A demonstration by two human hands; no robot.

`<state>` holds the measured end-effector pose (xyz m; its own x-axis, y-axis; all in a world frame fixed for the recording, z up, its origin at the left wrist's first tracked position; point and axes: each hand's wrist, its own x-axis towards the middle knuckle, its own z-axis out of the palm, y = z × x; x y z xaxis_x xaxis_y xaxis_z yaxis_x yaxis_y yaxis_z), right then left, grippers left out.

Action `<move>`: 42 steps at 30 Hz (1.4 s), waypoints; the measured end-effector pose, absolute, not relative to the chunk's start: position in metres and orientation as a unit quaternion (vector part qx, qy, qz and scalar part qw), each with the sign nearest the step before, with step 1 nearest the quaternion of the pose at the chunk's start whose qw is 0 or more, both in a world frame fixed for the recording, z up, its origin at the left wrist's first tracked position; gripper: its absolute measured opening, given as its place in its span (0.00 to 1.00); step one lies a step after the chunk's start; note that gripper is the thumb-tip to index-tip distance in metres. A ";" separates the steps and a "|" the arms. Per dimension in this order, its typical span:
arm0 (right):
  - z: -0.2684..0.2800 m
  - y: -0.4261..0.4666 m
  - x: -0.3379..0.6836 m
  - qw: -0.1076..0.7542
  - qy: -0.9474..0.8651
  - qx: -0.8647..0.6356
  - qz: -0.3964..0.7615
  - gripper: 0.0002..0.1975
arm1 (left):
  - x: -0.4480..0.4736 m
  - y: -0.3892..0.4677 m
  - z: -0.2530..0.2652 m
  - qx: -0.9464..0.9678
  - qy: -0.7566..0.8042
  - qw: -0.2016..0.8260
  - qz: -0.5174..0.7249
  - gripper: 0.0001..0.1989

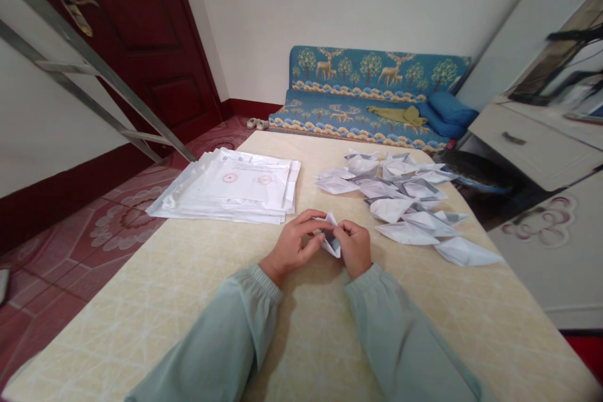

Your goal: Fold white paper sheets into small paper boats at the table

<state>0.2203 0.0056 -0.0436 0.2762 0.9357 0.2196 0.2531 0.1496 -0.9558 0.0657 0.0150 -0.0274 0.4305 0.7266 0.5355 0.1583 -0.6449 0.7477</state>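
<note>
Between my two hands, a folded paper boat (332,245) is held just above the table (207,289). My left hand (298,242) pinches its left side, the thumb and fingers closed on the paper. On the other side my right hand (354,244) grips the boat's right edge with thumb and curled fingers. Part of the boat is hidden behind the fingers. To the right lies a spread of several finished-looking paper boats (414,226), white and grey. A pile of paper sheets (211,198), the top one with red stamps, is at the left.
Behind the table stands a blue sofa (330,103) with deer patterns and a green cloth (398,114) on it. A metal ladder (108,75) leans at the left by a dark red door (141,19). A white cabinet (541,138) is at the right.
</note>
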 end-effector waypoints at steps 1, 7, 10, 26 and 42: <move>-0.043 0.006 0.222 0.558 -0.507 -0.571 0.326 0.12 | 0.065 0.015 -0.027 0.790 0.277 0.318 0.445 0.14; -0.046 0.007 0.227 0.560 -0.482 -0.557 0.381 0.14 | 0.069 0.019 -0.033 0.775 0.295 0.323 0.456 0.13; -0.047 0.007 0.226 0.559 -0.479 -0.546 0.399 0.16 | 0.072 0.021 -0.035 0.732 0.310 0.375 0.477 0.12; -0.042 0.005 0.221 0.572 -0.523 -0.504 0.380 0.10 | 0.076 0.021 -0.040 0.568 0.364 0.511 0.533 0.23; -0.044 0.002 0.218 0.590 -0.525 -0.507 0.344 0.10 | 0.074 0.025 -0.043 0.615 0.360 0.499 0.493 0.11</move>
